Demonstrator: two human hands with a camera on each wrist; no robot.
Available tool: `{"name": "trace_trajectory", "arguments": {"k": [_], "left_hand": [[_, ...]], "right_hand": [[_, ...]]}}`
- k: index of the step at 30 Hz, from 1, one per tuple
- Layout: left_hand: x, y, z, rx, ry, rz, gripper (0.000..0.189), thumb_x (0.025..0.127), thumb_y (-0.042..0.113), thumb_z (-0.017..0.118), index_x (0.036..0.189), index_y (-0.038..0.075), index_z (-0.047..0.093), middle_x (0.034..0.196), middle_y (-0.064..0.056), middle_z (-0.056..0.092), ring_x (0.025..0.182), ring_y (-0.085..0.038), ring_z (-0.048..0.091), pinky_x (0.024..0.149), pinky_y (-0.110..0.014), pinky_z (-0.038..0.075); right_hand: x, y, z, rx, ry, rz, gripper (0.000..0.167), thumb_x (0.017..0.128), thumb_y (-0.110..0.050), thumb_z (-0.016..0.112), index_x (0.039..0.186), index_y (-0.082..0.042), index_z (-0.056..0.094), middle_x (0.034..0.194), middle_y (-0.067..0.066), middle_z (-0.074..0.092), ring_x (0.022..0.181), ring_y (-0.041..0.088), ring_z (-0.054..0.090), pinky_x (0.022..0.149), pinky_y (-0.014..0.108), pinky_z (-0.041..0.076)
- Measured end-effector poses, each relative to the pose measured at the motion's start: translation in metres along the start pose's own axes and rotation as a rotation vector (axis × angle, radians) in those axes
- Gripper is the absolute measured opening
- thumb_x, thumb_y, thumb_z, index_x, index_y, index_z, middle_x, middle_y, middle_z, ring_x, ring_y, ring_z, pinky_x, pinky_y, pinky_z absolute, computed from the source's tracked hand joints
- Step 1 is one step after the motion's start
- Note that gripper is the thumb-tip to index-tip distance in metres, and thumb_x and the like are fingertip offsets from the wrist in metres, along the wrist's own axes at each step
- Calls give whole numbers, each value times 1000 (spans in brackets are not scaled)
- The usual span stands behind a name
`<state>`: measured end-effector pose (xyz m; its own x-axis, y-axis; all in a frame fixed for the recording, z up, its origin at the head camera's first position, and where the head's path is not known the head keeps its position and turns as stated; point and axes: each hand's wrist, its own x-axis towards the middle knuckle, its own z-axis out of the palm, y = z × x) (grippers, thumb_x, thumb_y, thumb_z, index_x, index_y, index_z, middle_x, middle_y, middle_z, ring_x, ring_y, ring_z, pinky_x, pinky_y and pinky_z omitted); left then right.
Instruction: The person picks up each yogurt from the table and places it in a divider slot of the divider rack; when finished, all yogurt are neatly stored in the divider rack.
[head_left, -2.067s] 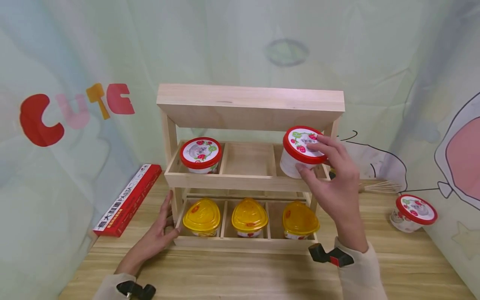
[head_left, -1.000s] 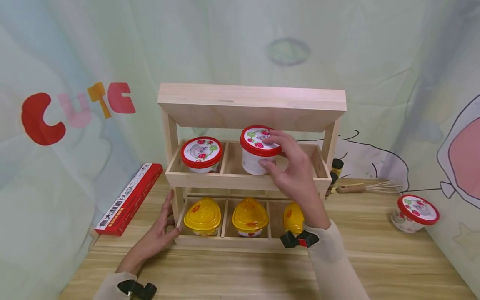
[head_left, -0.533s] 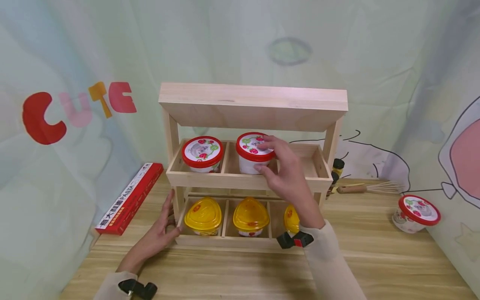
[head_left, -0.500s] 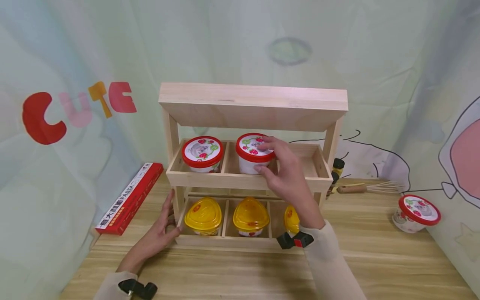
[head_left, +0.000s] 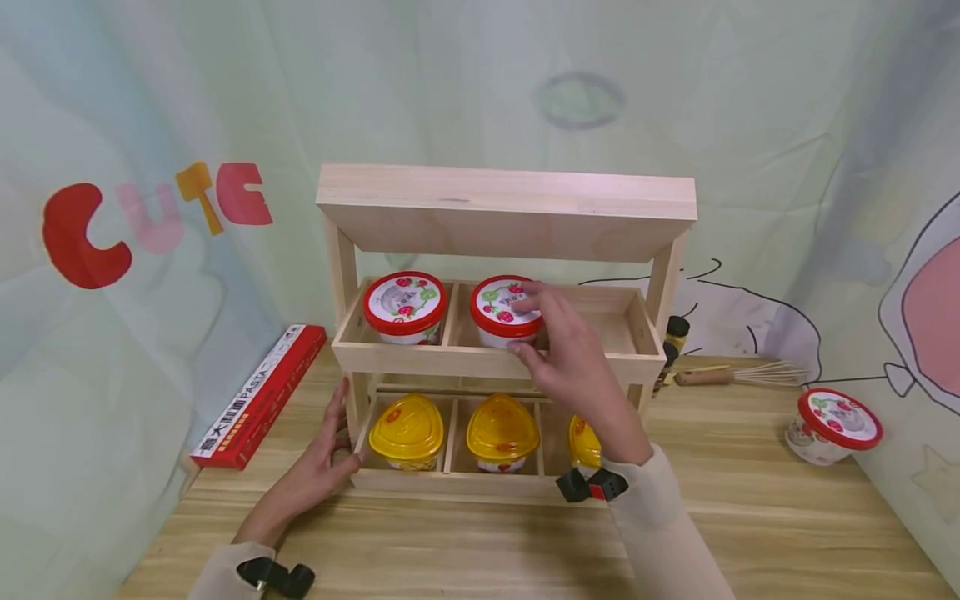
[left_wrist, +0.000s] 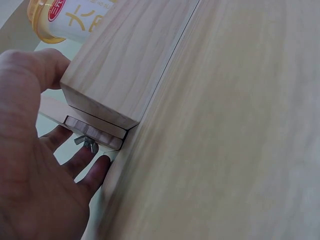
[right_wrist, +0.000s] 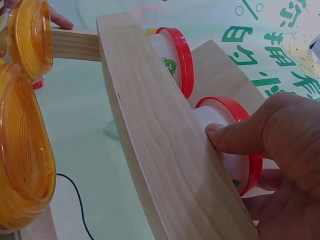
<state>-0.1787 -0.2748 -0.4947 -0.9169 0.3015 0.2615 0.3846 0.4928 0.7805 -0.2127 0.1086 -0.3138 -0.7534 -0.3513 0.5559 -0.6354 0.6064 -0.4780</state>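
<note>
A two-tier wooden rack (head_left: 495, 360) with a slanted top board stands on the table. My right hand (head_left: 573, 350) grips a white tub with a red strawberry-print lid (head_left: 498, 302), its lower part inside the upper tier's middle compartment. In the right wrist view, my thumb (right_wrist: 232, 137) presses the tub's side just above the rack's front board. A matching tub (head_left: 405, 307) sits in the left compartment. My left hand (head_left: 318, 454) holds the rack's lower left corner; the left wrist view shows the thumb at the front and fingers beside a wing nut (left_wrist: 87, 143).
Yellow-lidded cups (head_left: 502, 429) fill the lower tier; my right wrist partly covers the right one. A third red-lidded tub (head_left: 834, 425) stands at the right. Behind the rack lie a whisk (head_left: 738, 375) and a dark-capped bottle (head_left: 675, 333). A red pasta box (head_left: 258, 396) lies left.
My right hand has carried the tub left from above the upper tier's right compartment, then lowered it into the middle one. My left hand has stayed at the rack's corner.
</note>
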Motion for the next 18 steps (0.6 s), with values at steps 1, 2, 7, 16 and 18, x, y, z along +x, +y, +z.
{"name": "trace_trajectory", "arguments": {"k": [1, 2, 7, 16, 18], "left_hand": [[0, 0, 0, 2, 1, 1, 117, 96, 8, 71, 172, 31, -15, 177, -31, 9, 148, -64, 40, 108, -43, 57], [0, 0, 0, 4, 2, 1, 117, 96, 8, 70, 172, 31, -15, 177, -31, 9, 148, -64, 40, 108, -53, 57], [0, 1, 0, 5, 1, -9, 117, 96, 9, 70, 172, 32, -16, 177, -31, 9, 148, -64, 39, 106, -70, 53], [-1, 0, 0, -4, 1, -16, 117, 96, 9, 71, 172, 32, -14, 177, -30, 10, 148, -62, 40, 105, -23, 49], [-1, 0, 0, -3, 1, -12, 116, 96, 9, 71, 172, 32, -14, 177, -30, 10, 149, -63, 39, 105, -21, 49]], "right_hand": [[0, 0, 0, 2, -3, -1, 50, 94, -7, 81, 137, -8, 56, 164, 10, 51, 147, 32, 54, 108, 47, 59], [0, 0, -1, 5, -6, -2, 50, 94, -7, 81, 137, -8, 56, 165, 10, 50, 147, 32, 54, 108, 47, 60], [-1, 0, -4, 8, -22, -13, 53, 94, -9, 81, 141, -7, 54, 168, 11, 46, 148, 34, 54, 107, 47, 60], [-16, 8, -25, 24, 45, -2, 65, 93, -11, 82, 151, -6, 52, 168, 14, 46, 151, 37, 50, 117, 58, 51], [-20, 12, -32, 18, 78, 6, 65, 93, -11, 82, 151, -7, 53, 165, 14, 48, 146, 37, 54, 116, 59, 51]]}}
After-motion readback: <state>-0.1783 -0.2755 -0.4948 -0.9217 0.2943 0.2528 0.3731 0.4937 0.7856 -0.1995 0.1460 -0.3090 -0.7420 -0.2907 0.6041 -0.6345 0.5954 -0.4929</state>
